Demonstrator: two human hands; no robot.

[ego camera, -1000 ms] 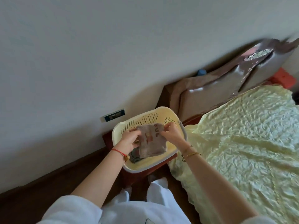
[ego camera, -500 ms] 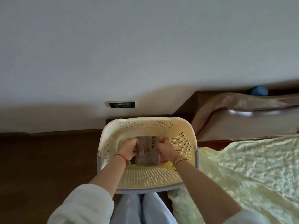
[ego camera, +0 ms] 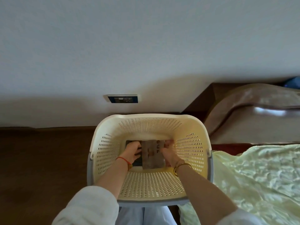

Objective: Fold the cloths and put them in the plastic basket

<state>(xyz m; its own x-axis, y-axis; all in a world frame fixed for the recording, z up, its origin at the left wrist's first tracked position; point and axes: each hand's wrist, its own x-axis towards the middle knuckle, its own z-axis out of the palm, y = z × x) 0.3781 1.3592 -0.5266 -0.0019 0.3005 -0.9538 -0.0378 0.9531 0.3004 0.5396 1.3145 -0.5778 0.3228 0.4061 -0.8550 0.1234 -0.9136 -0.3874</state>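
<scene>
A cream perforated plastic basket [ego camera: 151,184] stands in front of me, between my knees and the wall. Both my arms reach down into it. A folded grey-brown cloth [ego camera: 152,155] with printed marks lies at the bottom of the basket. My left hand [ego camera: 133,151] grips its left edge and my right hand [ego camera: 168,155] grips its right edge. Under the folded cloth, a dark cloth [ego camera: 129,142] shows at the bottom left of the basket.
A bed with a crinkled pale yellow cover [ego camera: 259,176] lies to the right. Brown pillows [ego camera: 243,120] lean at its head by the wall. A wall socket [ego camera: 122,99] sits above the basket. Dark wooden floor [ego camera: 40,159] stretches to the left.
My view swung to face the basket squarely. Both hands lowered the folded cloth from the rim down to the basket's bottom.
</scene>
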